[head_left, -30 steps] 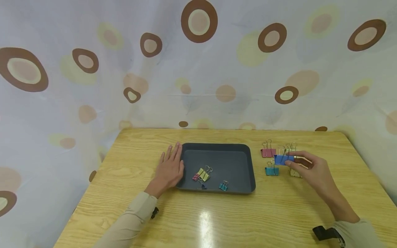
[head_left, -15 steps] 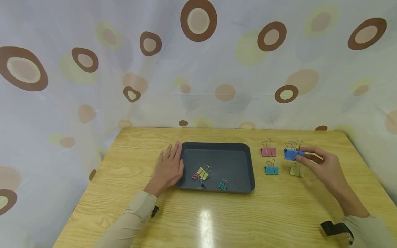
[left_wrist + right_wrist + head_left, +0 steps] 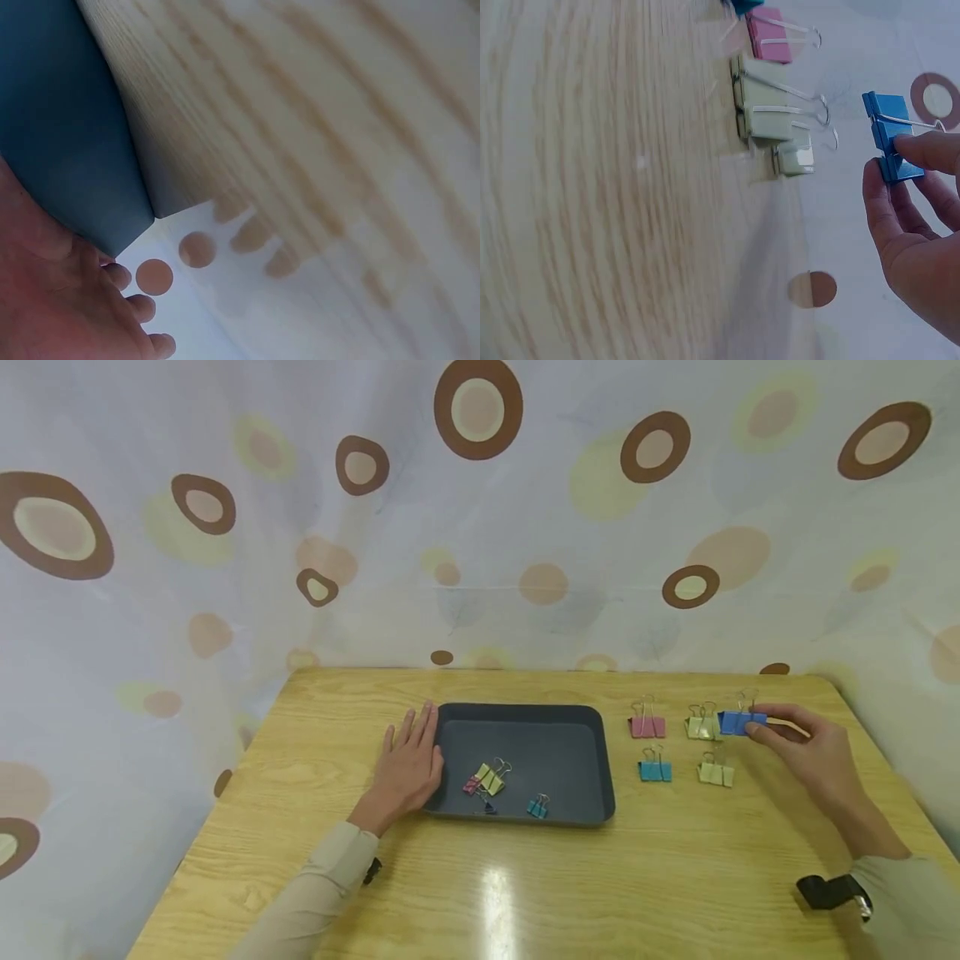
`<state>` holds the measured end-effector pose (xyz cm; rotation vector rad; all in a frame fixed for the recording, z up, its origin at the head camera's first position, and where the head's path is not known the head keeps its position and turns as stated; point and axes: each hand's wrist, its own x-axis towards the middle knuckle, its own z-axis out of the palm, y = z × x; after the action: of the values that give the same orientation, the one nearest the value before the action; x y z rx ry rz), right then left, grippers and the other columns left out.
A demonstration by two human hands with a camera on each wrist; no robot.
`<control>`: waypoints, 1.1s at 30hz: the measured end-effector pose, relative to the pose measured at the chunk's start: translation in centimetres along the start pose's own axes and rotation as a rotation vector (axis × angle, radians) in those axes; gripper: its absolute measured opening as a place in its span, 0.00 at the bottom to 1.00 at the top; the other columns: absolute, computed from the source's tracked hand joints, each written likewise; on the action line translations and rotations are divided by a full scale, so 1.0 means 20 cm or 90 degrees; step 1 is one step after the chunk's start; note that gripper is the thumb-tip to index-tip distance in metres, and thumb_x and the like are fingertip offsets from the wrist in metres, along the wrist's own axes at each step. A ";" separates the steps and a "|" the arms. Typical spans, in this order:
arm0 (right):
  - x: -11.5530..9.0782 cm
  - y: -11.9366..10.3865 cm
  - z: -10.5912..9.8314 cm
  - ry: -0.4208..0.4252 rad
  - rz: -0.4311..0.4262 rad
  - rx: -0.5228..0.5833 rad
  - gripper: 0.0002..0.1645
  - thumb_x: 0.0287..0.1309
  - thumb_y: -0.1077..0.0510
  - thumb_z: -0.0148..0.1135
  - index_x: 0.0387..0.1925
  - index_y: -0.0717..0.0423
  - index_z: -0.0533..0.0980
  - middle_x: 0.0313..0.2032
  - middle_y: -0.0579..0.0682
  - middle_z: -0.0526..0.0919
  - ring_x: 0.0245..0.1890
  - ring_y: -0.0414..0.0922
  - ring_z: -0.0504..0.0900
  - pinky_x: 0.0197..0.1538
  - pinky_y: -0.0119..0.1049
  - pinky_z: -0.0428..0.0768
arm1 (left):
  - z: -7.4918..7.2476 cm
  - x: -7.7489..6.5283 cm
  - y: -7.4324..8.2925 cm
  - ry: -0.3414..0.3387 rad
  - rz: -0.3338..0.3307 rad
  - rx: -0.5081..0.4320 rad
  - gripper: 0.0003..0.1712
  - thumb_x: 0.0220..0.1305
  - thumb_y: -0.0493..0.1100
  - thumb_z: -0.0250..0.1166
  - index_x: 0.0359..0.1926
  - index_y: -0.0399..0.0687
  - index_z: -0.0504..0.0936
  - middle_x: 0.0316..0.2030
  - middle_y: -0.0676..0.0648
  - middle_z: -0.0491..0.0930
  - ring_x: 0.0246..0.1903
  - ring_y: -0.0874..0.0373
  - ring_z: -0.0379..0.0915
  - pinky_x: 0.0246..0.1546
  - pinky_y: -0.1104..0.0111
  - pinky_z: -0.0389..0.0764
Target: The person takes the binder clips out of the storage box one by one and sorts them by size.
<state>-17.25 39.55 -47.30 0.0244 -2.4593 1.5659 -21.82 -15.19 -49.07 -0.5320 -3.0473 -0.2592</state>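
Note:
My right hand (image 3: 813, 756) pinches a blue binder clip (image 3: 738, 723) by its right end, thumb in front. In the right wrist view this blue binder clip (image 3: 892, 139) appears raised off the table, its wire handles pointing away. Left of it stand a pale green binder clip (image 3: 702, 728) and a pink binder clip (image 3: 647, 727). Nearer are a teal binder clip (image 3: 656, 772) and a pale yellow one. My left hand (image 3: 402, 772) lies with straight fingers along the left edge of a dark grey tray (image 3: 562, 760); its palm side shows in the left wrist view.
Inside the tray lie a yellow binder clip (image 3: 492, 780), a small pink one, a dark blue one and a small teal binder clip (image 3: 537, 807). The wooden table (image 3: 600, 893) meets a patterned curtain (image 3: 555, 527) at the back.
My right hand has carried the blue binder clip rightward and slightly back, past the pale green clip, uncovering the pale clips behind it. The left hand and tray stay put.

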 end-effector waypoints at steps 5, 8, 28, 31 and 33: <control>0.04 0.04 -0.05 0.005 0.029 -0.006 0.23 0.68 0.57 0.67 0.61 0.61 0.78 0.50 0.24 0.78 0.46 0.18 0.79 0.43 0.15 0.75 | -0.01 0.01 -0.01 -0.003 -0.002 0.001 0.36 0.81 0.47 0.41 0.82 0.40 0.45 0.81 0.42 0.44 0.79 0.40 0.40 0.74 0.40 0.47; 0.05 0.07 -0.07 0.005 0.036 -0.009 0.23 0.68 0.57 0.67 0.61 0.61 0.78 0.50 0.24 0.78 0.46 0.18 0.78 0.43 0.14 0.74 | -0.02 0.01 -0.01 0.000 -0.006 -0.009 0.36 0.81 0.47 0.42 0.82 0.40 0.45 0.81 0.42 0.44 0.79 0.41 0.41 0.74 0.40 0.47; 0.12 0.22 -0.13 0.016 0.090 -0.050 0.24 0.65 0.53 0.70 0.57 0.63 0.81 0.36 0.21 0.82 0.36 0.23 0.78 0.36 0.18 0.77 | -0.01 0.02 -0.01 -0.015 -0.005 -0.015 0.37 0.81 0.49 0.41 0.82 0.40 0.43 0.82 0.42 0.42 0.80 0.41 0.38 0.75 0.41 0.43; 0.13 0.24 -0.12 0.017 0.090 -0.080 0.26 0.66 0.52 0.70 0.58 0.65 0.80 0.35 0.19 0.80 0.36 0.21 0.77 0.36 0.18 0.76 | -0.01 0.02 -0.01 -0.012 -0.004 -0.014 0.37 0.81 0.48 0.41 0.82 0.40 0.43 0.82 0.42 0.42 0.80 0.41 0.39 0.75 0.41 0.44; 0.13 0.25 -0.12 0.021 0.092 -0.092 0.26 0.66 0.51 0.70 0.58 0.64 0.80 0.34 0.18 0.79 0.35 0.20 0.76 0.36 0.17 0.76 | -0.01 0.02 -0.01 -0.009 -0.003 -0.012 0.37 0.81 0.48 0.41 0.82 0.40 0.43 0.82 0.42 0.42 0.80 0.41 0.39 0.75 0.41 0.44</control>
<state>-19.99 44.07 -50.20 -0.2051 -2.5929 1.4249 -22.18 -15.35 -48.86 -0.5310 -3.0631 -0.2869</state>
